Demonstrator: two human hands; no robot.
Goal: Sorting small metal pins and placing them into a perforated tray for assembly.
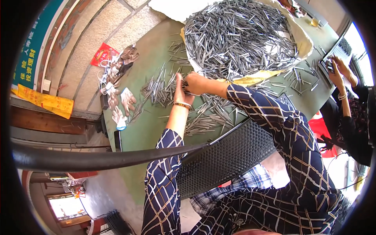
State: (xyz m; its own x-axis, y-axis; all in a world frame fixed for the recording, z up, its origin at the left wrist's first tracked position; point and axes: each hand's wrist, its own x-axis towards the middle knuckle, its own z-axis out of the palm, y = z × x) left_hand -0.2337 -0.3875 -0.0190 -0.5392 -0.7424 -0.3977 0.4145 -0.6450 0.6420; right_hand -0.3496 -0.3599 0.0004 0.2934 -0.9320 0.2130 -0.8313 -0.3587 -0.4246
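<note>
My two hands meet over loose slender metal pieces (156,88), grey and pointed, on the green table (145,51). My left hand (181,91) stands on edge, with a digit stretched upward and metal pieces close against its far side. My right hand (196,84) is closed, fingers curled toward the left hand. Something dark shows between the two hands, too small to make out. Just beyond, a large heap of the same metal pieces (239,37) lies on a pale, yellow-edged sheet (303,43). More loose pieces (207,121) lie nearer me.
A black perforated tray (231,156) slopes at the table's near edge, close to my forearms. A dark bar (109,158) crosses in front. Used gloves (127,101) and a red packet (104,55) lie at left. At right, another person's hands (340,72) work by a second tray (340,51).
</note>
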